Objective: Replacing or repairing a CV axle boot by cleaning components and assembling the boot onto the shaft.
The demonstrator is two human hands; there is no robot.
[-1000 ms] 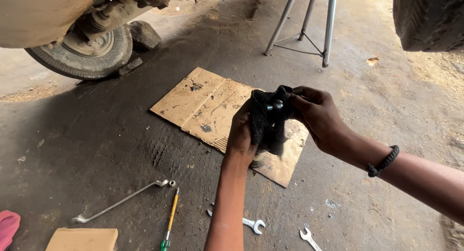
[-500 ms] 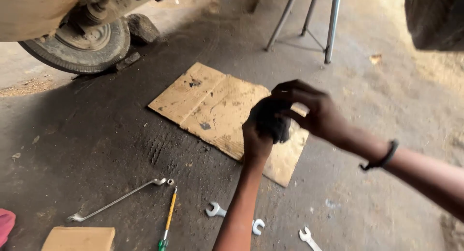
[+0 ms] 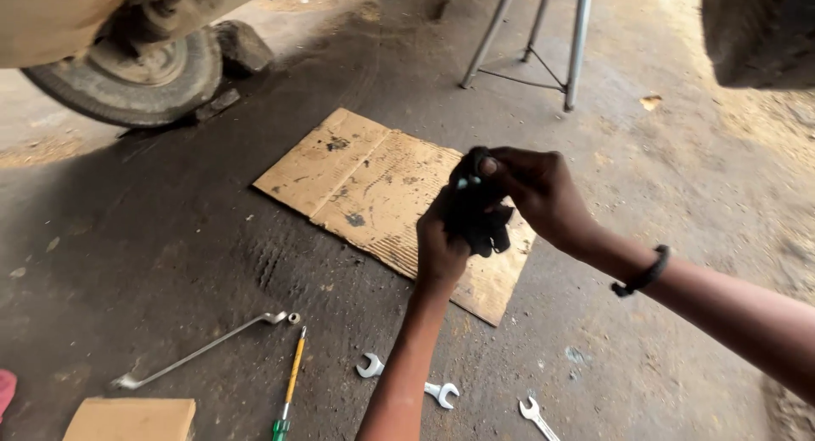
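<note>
Both hands, left hand (image 3: 440,247) and right hand (image 3: 536,195), grip one dark, greasy part (image 3: 475,210) above the stained cardboard sheet (image 3: 373,186); its shape is unclear. Three open-end spanners (image 3: 371,366) lie on the floor, one cut off.

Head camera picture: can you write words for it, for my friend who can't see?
Two bare hands, left hand and right hand, hold a dark rag wrapped around a small part above stained cardboard on a grimy floor. Wrenches and a yellow screwdriver lie nearby; a car wheel is behind.
</note>
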